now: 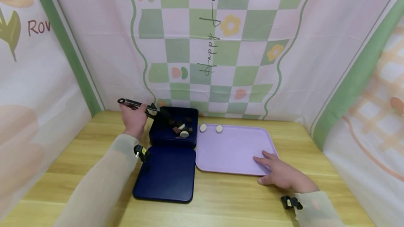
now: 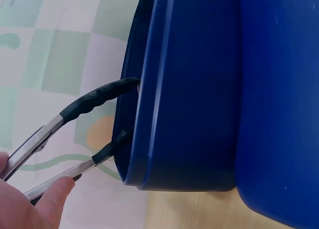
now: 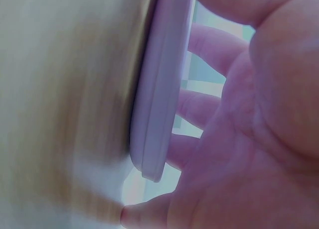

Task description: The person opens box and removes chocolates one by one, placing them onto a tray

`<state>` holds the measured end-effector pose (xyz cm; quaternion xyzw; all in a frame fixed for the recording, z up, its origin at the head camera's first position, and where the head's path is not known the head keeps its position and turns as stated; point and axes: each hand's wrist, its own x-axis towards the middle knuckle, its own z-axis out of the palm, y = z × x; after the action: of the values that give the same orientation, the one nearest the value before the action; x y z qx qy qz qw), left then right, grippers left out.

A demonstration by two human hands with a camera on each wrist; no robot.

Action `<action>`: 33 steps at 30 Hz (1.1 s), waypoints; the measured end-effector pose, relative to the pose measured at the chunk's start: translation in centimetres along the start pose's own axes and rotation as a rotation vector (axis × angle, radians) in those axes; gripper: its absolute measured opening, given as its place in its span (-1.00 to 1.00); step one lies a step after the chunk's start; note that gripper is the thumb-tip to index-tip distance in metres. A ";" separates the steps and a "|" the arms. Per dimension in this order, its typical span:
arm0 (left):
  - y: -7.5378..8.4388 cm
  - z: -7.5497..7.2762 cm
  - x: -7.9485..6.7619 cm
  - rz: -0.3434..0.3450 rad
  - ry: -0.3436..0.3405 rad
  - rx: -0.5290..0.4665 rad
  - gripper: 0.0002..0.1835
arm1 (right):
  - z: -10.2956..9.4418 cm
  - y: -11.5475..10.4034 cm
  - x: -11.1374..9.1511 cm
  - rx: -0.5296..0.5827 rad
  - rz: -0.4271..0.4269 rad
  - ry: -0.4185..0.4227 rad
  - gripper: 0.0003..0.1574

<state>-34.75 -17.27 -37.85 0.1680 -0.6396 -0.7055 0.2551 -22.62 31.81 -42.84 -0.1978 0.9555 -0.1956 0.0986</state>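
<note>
My left hand (image 1: 135, 119) grips a pair of metal tongs (image 2: 50, 127) with black tips. The tongs reach over the rim into a dark blue box (image 1: 173, 142), their two arms spread apart in the left wrist view. Inside the box lie several small brown, dark and white pieces, among them a white disc (image 1: 184, 134). My right hand (image 1: 279, 172) rests with spread fingers on the near right corner of a lilac tray (image 1: 233, 150). Two white round pieces, one at the far left corner (image 1: 203, 128) and another beside it (image 1: 219, 129), lie on the tray.
A flat dark blue lid (image 1: 167, 174) lies on the wooden table (image 1: 227, 199) in front of the box. The tray stands right beside the box. A patterned curtain (image 1: 217, 52) hangs behind the table, with more cloth at both sides.
</note>
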 end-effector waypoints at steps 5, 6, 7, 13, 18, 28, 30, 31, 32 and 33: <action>0.3 0.0 0.0 -0.061 -0.004 -0.101 -0.39 | 0.1 0.1 0.0 0.011 0.019 -0.007 0.04; 0.4 -0.1 -0.1 -0.078 -0.006 -0.110 -0.38 | 0.2 0.1 0.0 0.011 0.019 -0.008 0.04; 0.4 -0.1 -0.1 -0.092 -0.007 -0.117 -0.38 | 0.2 0.1 0.0 0.014 0.024 -0.009 0.04; 0.8 0.0 -0.3 -0.129 0.002 -0.126 -0.33 | 0.2 0.1 0.0 0.026 0.037 -0.016 0.04; 1.4 0.5 -0.5 -0.130 -0.005 -0.178 -0.33 | 0.2 0.0 -0.1 0.019 0.029 -0.016 0.04; 2.6 2.6 -1.6 -0.123 -0.040 -0.235 -0.36 | 0.0 -0.1 -0.2 0.017 0.022 -0.014 0.03; 2.8 3.1 -2.1 -0.111 -0.044 -0.217 -0.36 | 0.0 -0.1 -0.1 0.009 0.016 -0.007 0.03; 2.9 3.3 -2.3 -0.106 -0.049 -0.215 -0.35 | 0.0 -0.1 -0.1 0.006 0.014 -0.006 0.04; 3.0 3.6 -2.6 -0.103 -0.054 -0.212 -0.35 | 0.0 -0.1 -0.1 0.005 0.014 -0.006 0.04; 3.1 3.9 -2.9 -0.103 -0.060 -0.208 -0.35 | 0.1 -0.1 -0.1 0.003 0.014 -0.005 0.04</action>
<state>-34.09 -12.60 -34.55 0.1520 -0.5607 -0.7850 0.2152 -22.51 31.78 -42.85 -0.1913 0.9563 -0.1960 0.1029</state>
